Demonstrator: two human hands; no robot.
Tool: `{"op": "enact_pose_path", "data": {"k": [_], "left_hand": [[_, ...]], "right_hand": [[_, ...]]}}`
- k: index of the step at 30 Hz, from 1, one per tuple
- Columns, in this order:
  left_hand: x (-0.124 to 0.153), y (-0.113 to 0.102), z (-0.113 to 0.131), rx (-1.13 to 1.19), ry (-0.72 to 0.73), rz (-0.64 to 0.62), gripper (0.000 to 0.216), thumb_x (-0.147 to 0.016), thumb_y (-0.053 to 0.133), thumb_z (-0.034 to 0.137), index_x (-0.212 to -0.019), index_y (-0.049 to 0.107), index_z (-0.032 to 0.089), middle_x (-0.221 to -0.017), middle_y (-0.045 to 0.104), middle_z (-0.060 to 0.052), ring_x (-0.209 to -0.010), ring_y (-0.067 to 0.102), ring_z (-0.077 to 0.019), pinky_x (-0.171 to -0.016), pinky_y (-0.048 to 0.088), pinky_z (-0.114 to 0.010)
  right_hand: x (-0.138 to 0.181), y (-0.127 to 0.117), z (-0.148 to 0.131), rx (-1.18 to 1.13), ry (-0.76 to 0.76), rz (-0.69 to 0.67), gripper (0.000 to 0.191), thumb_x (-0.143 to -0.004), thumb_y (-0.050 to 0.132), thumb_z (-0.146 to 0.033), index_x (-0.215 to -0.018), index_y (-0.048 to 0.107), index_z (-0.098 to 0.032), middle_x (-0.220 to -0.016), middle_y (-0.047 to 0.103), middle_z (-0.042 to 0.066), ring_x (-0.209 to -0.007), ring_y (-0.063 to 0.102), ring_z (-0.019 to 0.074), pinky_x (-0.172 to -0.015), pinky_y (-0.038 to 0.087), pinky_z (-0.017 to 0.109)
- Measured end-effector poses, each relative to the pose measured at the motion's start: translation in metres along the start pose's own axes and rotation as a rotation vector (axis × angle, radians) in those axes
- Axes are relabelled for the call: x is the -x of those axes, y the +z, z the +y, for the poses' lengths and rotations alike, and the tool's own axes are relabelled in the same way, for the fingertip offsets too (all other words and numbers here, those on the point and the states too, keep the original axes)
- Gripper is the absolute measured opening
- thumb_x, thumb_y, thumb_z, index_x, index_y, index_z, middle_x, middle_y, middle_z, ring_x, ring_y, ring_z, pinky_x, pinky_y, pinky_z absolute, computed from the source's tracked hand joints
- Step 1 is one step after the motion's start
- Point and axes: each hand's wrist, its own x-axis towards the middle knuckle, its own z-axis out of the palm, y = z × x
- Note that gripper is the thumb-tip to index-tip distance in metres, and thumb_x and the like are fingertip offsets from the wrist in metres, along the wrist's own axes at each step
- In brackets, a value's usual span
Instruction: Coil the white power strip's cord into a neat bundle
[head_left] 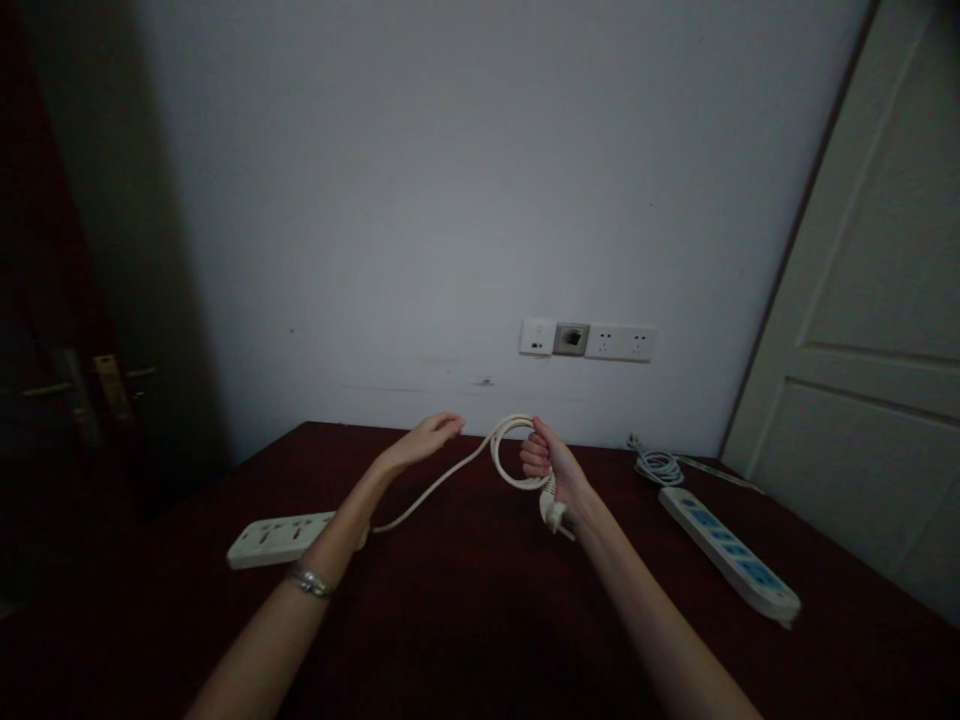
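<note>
Looped white power cord [501, 465] hangs from my right hand [553, 460], whose fingers are wrapped round the coil. The plug [555, 513] dangles just below that hand, prongs pointing to the lower right. From the coil the cord runs down left to a white power strip [277, 538] lying on the table. My left forearm, with a silver bracelet at the wrist, covers the strip's right end. Near the cord, but apart from the coil, my left hand [431, 440] is held with fingers stretched out to the right and nothing visible in it.
A second power strip [731, 553] with blue socket faces lies at the right, its grey cord [658, 466] bundled behind it. Wall sockets [619, 343] sit above the dark red table [465, 600]. A pale panelled door [870, 400] borders the right side.
</note>
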Motion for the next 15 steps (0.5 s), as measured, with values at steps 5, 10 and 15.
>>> {"op": "enact_pose_path", "data": {"k": [5, 10, 15], "left_hand": [[0.063, -0.047, -0.035, -0.47, -0.149, -0.356, 0.083, -0.071, 0.051, 0.059, -0.134, 0.029, 0.009, -0.141, 0.029, -0.019, -0.128, 0.032, -0.0255, -0.102, 0.027, -0.034], [0.115, -0.079, -0.071, -0.815, -0.305, -0.482, 0.103, -0.058, 0.064, 0.053, -0.138, 0.021, 0.006, -0.142, 0.02, -0.025, -0.131, 0.018, -0.0371, -0.101, 0.025, -0.046], [0.141, -0.094, -0.099, -0.911, -0.262, -0.446, 0.081, -0.064, 0.062, 0.042, -0.134, 0.034, 0.011, -0.136, 0.035, -0.022, -0.125, 0.034, -0.0365, -0.097, 0.029, -0.049]], "right_hand": [[-0.001, -0.003, 0.0, -0.03, 0.016, -0.006, 0.048, -0.08, 0.056, -0.032, -0.052, 0.019, -0.019, -0.04, 0.02, -0.011, -0.031, 0.015, 0.0015, -0.027, 0.017, 0.012], [-0.001, -0.006, -0.002, -0.058, 0.035, -0.019, 0.046, -0.081, 0.053, -0.03, -0.052, 0.019, -0.02, -0.04, 0.021, -0.01, -0.032, 0.018, 0.0019, -0.028, 0.02, 0.012], [-0.001, -0.01, -0.004, -0.063, 0.06, -0.034, 0.042, -0.082, 0.052, -0.027, -0.053, 0.021, -0.02, -0.04, 0.022, -0.01, -0.032, 0.022, 0.0025, -0.029, 0.022, 0.011]]}}
